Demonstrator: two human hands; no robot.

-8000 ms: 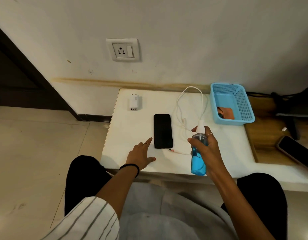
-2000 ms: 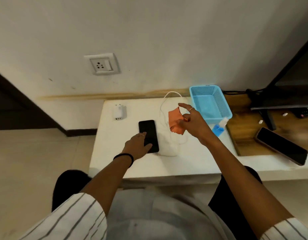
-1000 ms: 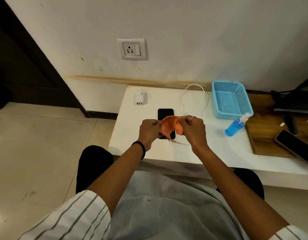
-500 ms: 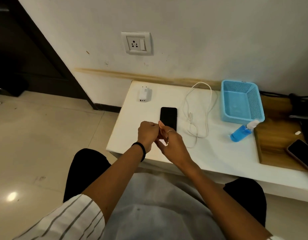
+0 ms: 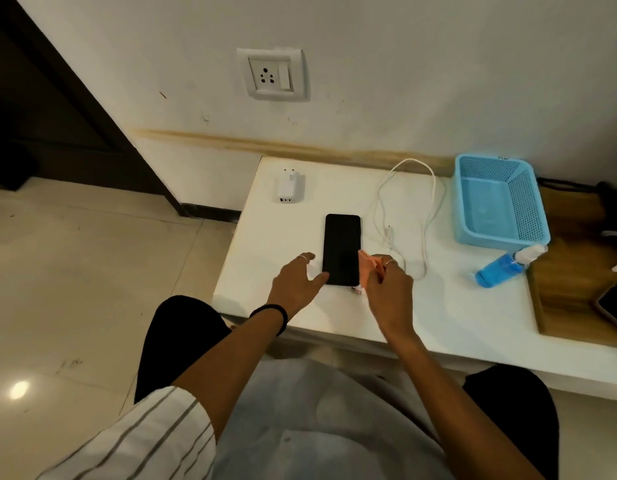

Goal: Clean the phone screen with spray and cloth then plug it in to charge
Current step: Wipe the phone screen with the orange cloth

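Right hand [image 5: 386,289] pinches the cloth [image 5: 369,266] beside the phone [image 5: 341,249]; left hand [image 5: 296,282], fingers spread, steadies it. Next: wipe screen.

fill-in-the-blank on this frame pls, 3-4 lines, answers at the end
1. The right hand holds an orange ____ beside the phone.
2. The spray bottle lies on its side in front of the blue ____.
3. The white adapter lies on the table, not plugged into the wall ____.
4. The left hand touches the phone with its ____.

Answers: cloth; basket; socket; thumb
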